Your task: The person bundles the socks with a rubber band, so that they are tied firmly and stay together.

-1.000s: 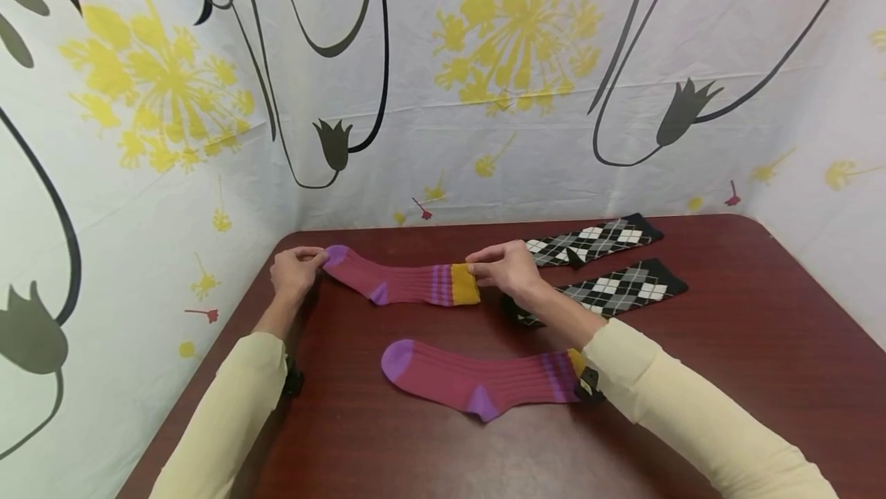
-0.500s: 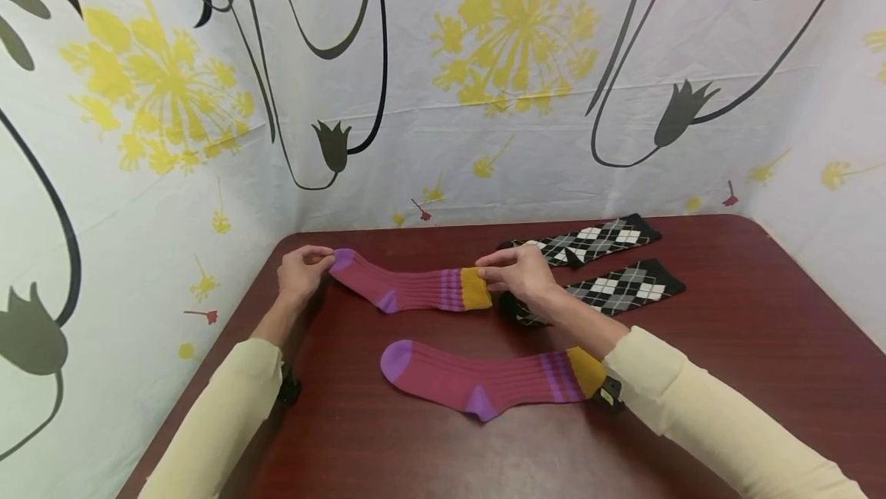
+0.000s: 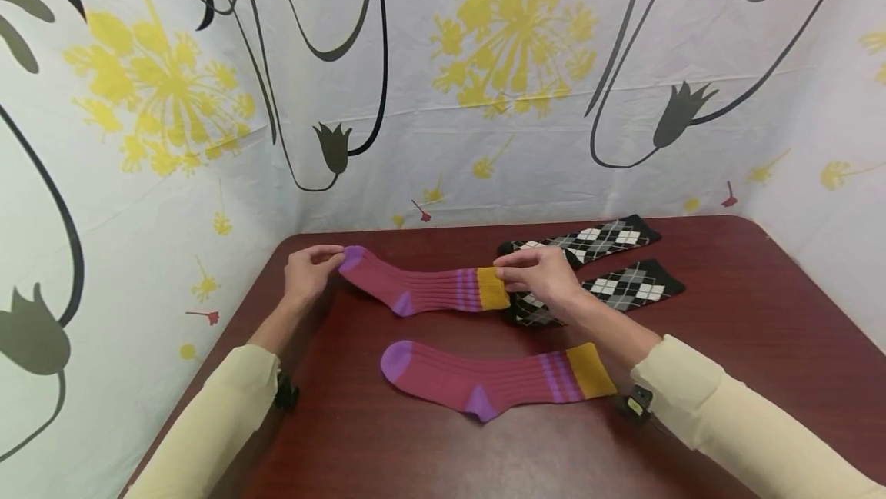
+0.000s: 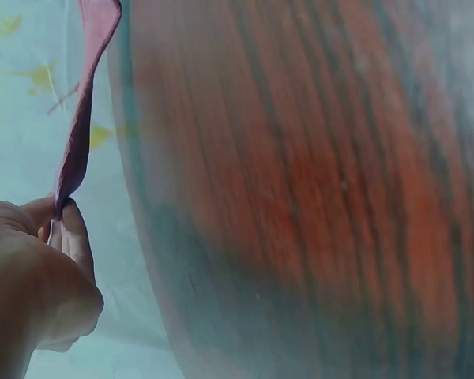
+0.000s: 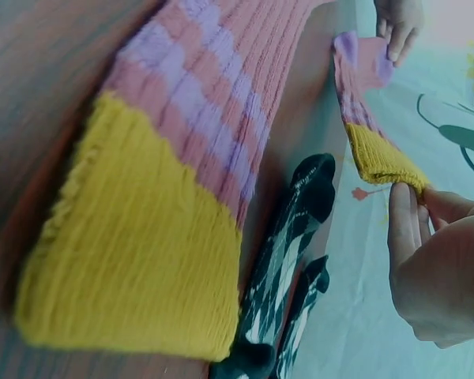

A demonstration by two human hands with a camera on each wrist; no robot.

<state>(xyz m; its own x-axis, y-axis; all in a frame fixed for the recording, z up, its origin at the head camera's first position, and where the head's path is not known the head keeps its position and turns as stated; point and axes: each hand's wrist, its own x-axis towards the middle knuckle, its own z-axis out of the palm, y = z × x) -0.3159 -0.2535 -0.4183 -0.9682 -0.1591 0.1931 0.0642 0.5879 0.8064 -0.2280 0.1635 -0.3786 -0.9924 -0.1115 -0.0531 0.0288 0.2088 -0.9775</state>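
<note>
A pink sock (image 3: 429,290) with purple toe and heel and a yellow cuff is stretched between both hands at the far side of the table. My left hand (image 3: 308,276) pinches its purple toe, and in the left wrist view the toe (image 4: 77,150) hangs edge-on from thumb and fingers. At the other end my right hand (image 3: 543,276) pinches the corner of the yellow cuff (image 5: 379,158). A matching pink sock (image 3: 477,376) lies flat nearer the front, toe to the left, its cuff large in the right wrist view.
Two black, grey and white argyle socks lie at the back right: the farther sock (image 3: 602,241) and the nearer sock (image 3: 633,286), partly behind the right hand. A dark red table (image 3: 388,453) carries everything. Patterned white cloth (image 3: 415,84) hangs along its back and sides.
Both hands have shifted a little to the right with the pink sock held between them. The right forearm has moved off the front sock's yellow cuff, which now shows fully.
</note>
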